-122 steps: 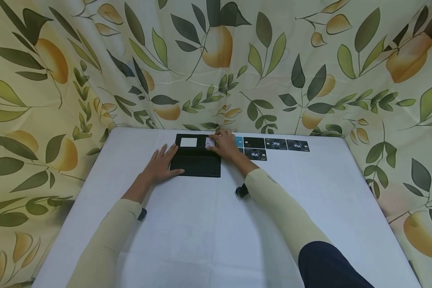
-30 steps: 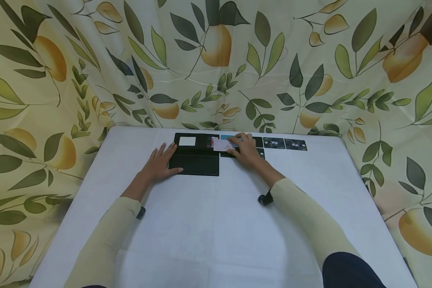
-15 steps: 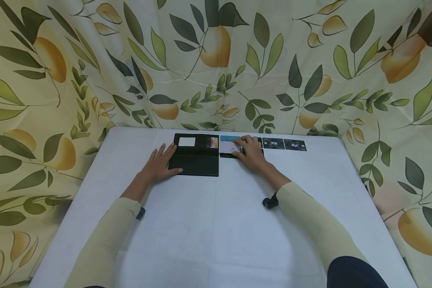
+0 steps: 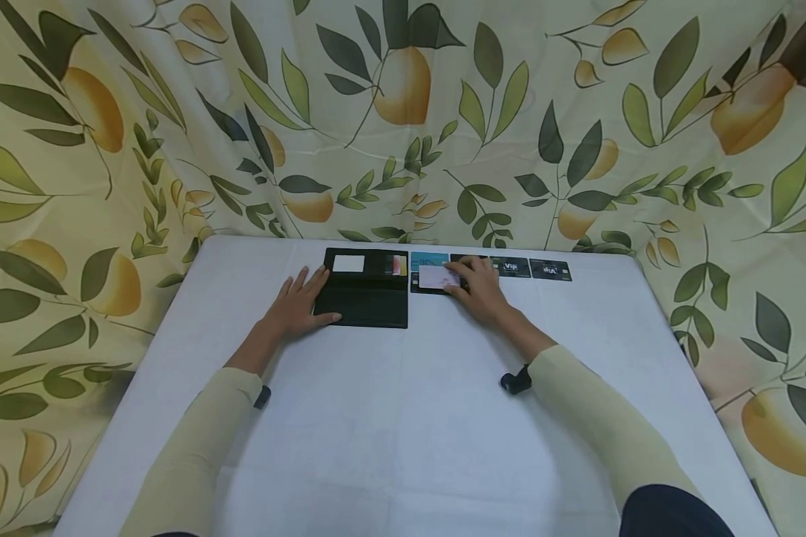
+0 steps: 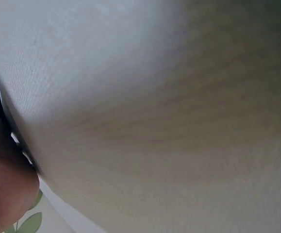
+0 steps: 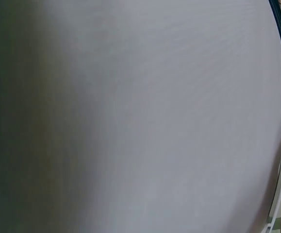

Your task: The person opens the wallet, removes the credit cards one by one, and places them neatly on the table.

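Observation:
A black wallet (image 4: 366, 307) lies unfolded near the table's far edge, with a white panel (image 4: 348, 263) at its upper left and a colourful card (image 4: 399, 266) in its upper right part. My left hand (image 4: 295, 304) rests along the wallet's left edge, fingers and thumb spread. Just right of the wallet, my right hand (image 4: 482, 292) pinches a pale pink-white card (image 4: 436, 277) by its right end. Below that card are a blue card (image 4: 428, 258) and a dark card (image 4: 414, 285), both partly covered. In the left wrist view only part of the left hand (image 5: 9, 189) shows.
Dark cards marked "Vip" (image 4: 514, 268) continue the row to the right, ending with another dark Vip card (image 4: 551, 270). Some cards are partly under my right hand. A white cloth covers the table (image 4: 376, 418); a leaf-and-fruit patterned curtain (image 4: 242, 186) hangs behind.
My right hand has drawn the pale card out of the wallet's right side and carried it rightward over the laid-out cards. A colourful card now shows in the wallet. The left hand stays put.

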Demonstrator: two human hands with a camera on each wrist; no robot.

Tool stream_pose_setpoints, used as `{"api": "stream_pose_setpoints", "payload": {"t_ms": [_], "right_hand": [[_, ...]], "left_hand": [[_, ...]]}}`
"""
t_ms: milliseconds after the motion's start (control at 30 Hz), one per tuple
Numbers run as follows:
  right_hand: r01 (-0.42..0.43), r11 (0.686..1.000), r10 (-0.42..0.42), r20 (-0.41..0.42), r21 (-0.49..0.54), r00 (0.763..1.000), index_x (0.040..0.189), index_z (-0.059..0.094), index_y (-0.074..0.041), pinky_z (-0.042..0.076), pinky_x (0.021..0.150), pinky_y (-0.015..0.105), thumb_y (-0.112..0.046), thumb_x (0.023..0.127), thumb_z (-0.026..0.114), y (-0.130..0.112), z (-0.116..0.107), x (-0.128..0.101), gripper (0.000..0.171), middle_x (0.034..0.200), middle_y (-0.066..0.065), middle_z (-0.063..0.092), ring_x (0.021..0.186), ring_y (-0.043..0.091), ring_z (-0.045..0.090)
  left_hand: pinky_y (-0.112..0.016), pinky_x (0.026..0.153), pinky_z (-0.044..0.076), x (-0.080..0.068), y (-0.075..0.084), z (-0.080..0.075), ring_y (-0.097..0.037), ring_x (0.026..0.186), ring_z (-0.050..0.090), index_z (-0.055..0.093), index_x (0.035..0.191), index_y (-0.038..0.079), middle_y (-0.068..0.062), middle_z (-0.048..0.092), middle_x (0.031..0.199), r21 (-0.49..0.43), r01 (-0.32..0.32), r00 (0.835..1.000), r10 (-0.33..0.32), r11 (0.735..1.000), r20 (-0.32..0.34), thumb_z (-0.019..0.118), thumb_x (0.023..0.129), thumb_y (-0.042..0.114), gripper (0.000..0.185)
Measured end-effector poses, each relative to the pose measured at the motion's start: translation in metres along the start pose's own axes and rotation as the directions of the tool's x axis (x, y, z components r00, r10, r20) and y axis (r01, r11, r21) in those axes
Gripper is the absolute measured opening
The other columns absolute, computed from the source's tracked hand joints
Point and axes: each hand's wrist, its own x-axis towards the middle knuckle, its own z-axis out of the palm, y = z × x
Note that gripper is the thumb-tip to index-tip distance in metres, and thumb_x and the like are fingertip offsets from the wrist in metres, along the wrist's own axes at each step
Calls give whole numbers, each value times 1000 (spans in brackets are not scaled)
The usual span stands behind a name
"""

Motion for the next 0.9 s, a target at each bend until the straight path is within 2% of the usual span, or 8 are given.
{"api": "stream_pose_setpoints", "payload": {"t_ms": [600,900], "right_hand": [[-55,998,56,18,-27,998,149,59,-10,29,105,61,-29,103,70,24,-16,-20,50,145,22,47,126,44,37],[-64,997,65,19,-42,998,148,59,-8,27,105,61,-27,104,70,31,-23,-29,49,146,25,46,130,46,34]], "left_hand": [[-57,126,-4,0,-1,0,-39,160,-5,10,169,6,-12,6,176,-7,18,1000,-18,1000,18,60,98,63,104],[-59,126,-3,0,-1,1,-40,160,-3,12,169,5,-14,7,176,-24,4,1000,-4,1000,5,58,97,66,105]]}}
